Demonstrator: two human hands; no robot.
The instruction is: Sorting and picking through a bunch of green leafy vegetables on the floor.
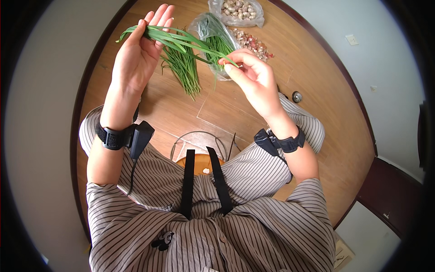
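A small bunch of long, flat green leaves point(185, 43), like garlic chives, stretches between my two hands above the floor. My left hand point(141, 51) is palm up with its fingers spread, and its thumb presses the leaves against the palm. Thumb and fingertips of my right hand point(249, 69) pinch the other end of the leaves. Beneath and between the hands, a loose pile of green stalks point(185, 73) lies on the wooden floor. Beside it, more green stalks point(219, 44) stick out of a clear plastic bag point(204, 25).
Garlic bulbs point(239, 9) fill another plastic bag point(260, 18) at the far side, with scattered garlic skins point(253, 44) below it. A round metal object point(297, 97) rests by my right knee. An orange-brown round surface point(200, 159) bearing small white pieces point(206, 170) shows between my legs, near a cable point(197, 132).
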